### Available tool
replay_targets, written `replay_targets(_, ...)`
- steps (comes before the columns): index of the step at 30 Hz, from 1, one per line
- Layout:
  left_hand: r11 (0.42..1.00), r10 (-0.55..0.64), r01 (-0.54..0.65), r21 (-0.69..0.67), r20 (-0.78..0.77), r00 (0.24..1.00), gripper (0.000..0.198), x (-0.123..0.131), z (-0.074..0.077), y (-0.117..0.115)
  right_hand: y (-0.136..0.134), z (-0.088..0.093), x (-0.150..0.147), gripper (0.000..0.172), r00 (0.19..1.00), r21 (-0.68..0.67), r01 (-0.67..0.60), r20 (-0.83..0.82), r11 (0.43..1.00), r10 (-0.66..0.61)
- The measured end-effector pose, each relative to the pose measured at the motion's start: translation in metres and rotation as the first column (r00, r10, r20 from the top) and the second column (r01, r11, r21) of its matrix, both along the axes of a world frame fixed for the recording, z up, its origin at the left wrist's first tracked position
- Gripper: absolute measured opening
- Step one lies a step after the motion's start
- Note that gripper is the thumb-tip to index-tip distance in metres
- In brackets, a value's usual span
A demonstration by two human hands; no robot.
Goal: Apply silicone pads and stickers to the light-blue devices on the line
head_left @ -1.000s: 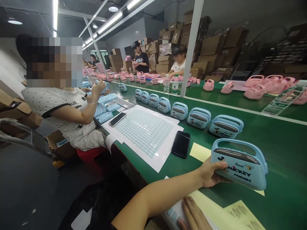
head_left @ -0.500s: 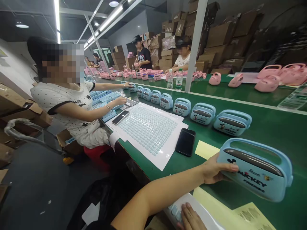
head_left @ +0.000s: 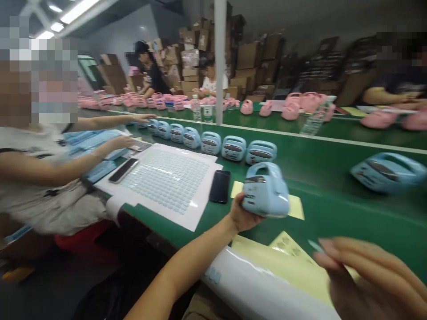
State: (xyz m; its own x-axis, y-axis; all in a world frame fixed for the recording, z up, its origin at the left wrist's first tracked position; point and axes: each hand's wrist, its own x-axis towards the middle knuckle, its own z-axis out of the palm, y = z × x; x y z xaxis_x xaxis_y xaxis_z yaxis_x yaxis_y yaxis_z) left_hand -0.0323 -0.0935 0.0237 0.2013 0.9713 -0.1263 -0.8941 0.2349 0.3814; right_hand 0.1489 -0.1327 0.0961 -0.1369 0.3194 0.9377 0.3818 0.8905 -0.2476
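Now the left hand (head_left: 245, 215) has swung the blue Mickey case (head_left: 265, 191) upright above the tabletop (head_left: 333, 218); the right hand (head_left: 370, 280), well apart, is too blurred to read.

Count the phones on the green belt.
2: a black phone at the right edge of the white sheet, and a phone at its left edge. Others may be hidden.

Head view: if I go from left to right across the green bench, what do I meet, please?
White sheet of small pale blue pieces, black smartphone, blue handled case in the left hand, another blue handled case
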Motion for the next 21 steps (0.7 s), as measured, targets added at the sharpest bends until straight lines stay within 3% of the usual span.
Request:
replay_targets(3,0.995,0.087,-0.083,0.051,-0.07,0.994,0.052,-0.003,0.005,-0.003,0.014,0.016,-0.024,0.032,0.995,0.155,0.043,-0.092,0.987,-0.029)
replay_targets(6,0.992,0.048,-0.03,0.122,-0.144,0.988,0.061,-0.006,0.005,-0.004,0.028,0.01,-0.04,0.019,0.995,0.241,0.077,-0.079,0.967,-0.06)
replay_targets(10,0.991,-0.027,0.057,0.123,-0.234,0.972,0.064,-0.009,-0.005,-0.006,0.03,0.0,-0.042,0.017,0.987,0.315,0.14,-0.113,0.939,-0.11)
replay_targets(15,0.989,-0.035,0.063,0.13,-0.21,0.977,0.069,-0.013,-0.02,-0.006,0.029,-0.006,-0.039,0.011,0.987,0.389,0.157,-0.087,0.908,-0.133)
replay_targets(21,0.974,-0.051,0.094,0.205,-0.207,0.977,0.062,-0.011,-0.012,-0.007,0.03,-0.011,-0.039,0.013,0.988,0.441,0.154,-0.073,0.884,-0.136)
